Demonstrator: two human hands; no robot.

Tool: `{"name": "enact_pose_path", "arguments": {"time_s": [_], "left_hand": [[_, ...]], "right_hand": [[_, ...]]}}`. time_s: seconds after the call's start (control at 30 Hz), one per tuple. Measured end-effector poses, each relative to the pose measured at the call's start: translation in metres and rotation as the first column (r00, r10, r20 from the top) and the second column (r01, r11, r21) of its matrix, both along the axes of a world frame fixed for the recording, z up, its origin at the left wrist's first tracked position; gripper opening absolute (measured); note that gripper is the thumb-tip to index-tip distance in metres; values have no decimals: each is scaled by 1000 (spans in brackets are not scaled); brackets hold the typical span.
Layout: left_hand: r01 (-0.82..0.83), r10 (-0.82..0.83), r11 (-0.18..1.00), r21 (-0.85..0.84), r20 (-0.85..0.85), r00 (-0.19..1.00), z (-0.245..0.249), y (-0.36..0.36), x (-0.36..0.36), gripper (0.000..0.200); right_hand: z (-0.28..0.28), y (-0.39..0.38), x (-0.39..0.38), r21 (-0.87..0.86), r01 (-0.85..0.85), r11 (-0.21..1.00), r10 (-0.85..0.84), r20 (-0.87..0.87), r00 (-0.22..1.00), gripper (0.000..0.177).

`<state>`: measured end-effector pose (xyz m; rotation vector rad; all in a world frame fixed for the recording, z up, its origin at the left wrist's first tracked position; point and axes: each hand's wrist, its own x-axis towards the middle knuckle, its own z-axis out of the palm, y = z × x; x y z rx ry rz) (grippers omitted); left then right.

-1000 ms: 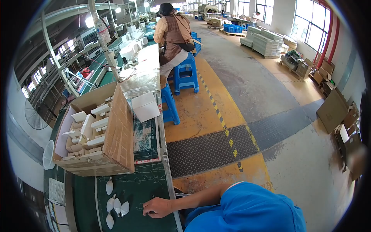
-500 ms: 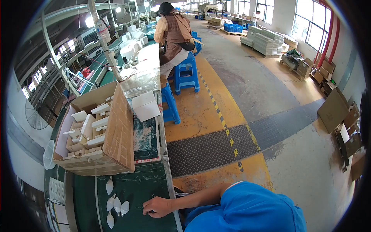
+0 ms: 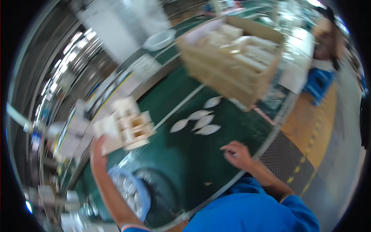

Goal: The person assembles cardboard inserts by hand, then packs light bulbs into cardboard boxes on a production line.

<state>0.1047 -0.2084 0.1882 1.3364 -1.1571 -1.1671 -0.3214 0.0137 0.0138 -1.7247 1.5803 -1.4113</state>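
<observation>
two hands: left hand (image 3: 98, 150) fingers grasp white cartons (image 3: 125, 125), right hand (image 3: 236, 154) fingers curled on table (image 3: 181, 166).

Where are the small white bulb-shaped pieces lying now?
In the head view, the small white bulb-shaped pieces lie on the green mat, between the large cardboard box and the right hand.

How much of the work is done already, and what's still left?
The big cardboard box already holds many small white boxes. The left hand holds a stack of little cartons; the right hand rests on the green table. Five white bulbs lie loose there, seemingly not packed yet.
</observation>
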Motion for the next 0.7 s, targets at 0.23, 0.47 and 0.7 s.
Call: {"name": "enact_pose_path", "arguments": {"time_s": [0.23,0.47,0.7], "left_hand": [[527,-548,831,177,100,831,30,48,-84,39],[586,-586,795,155,-51,809,16,78,-154,38],[440,-384,885,153,-295,875,-4,107,-197,36]], "right_hand": [[71,-14,-17,92,-24,995,-6,318,948,21],[105,2,-14,370,-204,907,161,144,976,28],[72,29,-8,449,-262,854,178,222,959,90]]}}
